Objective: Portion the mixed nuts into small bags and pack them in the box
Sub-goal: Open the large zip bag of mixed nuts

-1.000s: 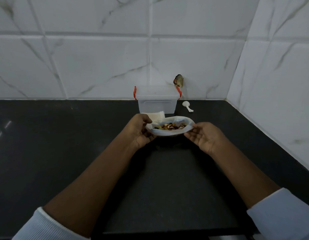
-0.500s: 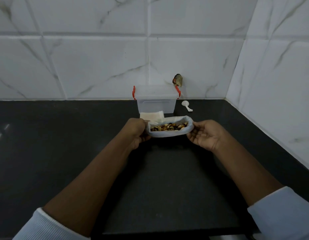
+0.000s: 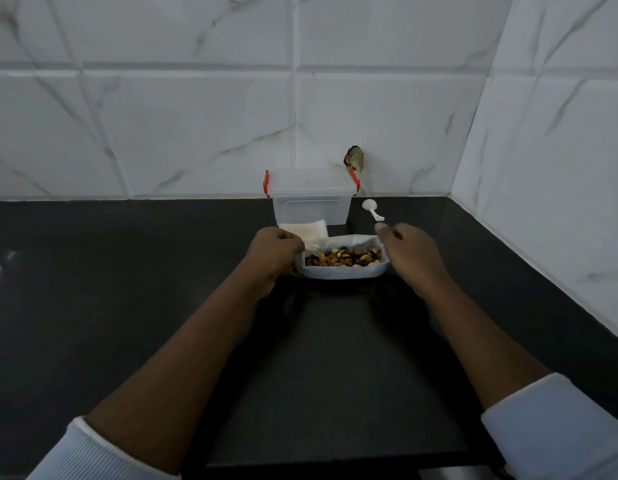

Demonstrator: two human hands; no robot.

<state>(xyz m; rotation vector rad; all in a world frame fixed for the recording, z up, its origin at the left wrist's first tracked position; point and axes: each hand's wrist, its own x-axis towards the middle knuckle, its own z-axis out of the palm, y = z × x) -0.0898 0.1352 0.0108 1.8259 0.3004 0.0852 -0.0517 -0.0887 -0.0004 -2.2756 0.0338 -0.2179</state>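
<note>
An open white bag (image 3: 342,272) of mixed nuts (image 3: 342,257) sits on the black counter (image 3: 127,289) in the middle. My left hand (image 3: 274,251) grips the bag's left edge. My right hand (image 3: 409,252) lies over the bag's right end, its fingers loosely bent and pointing at the handle of a white scoop (image 3: 371,208), without touching it. Just behind the bag lies a flat stack of small white bags (image 3: 309,229). Behind them, against the wall, stands a clear plastic box (image 3: 311,206) with red clasps and its lid on.
White marble-look tiled walls close the back and the right side, forming a corner at the far right. A small dark object (image 3: 354,159) sticks to the wall above the box. The counter runs wide to the left.
The bag has come down from the air onto the counter. My right hand has left the bag's right edge and moved up toward the scoop. The left hand keeps its hold.
</note>
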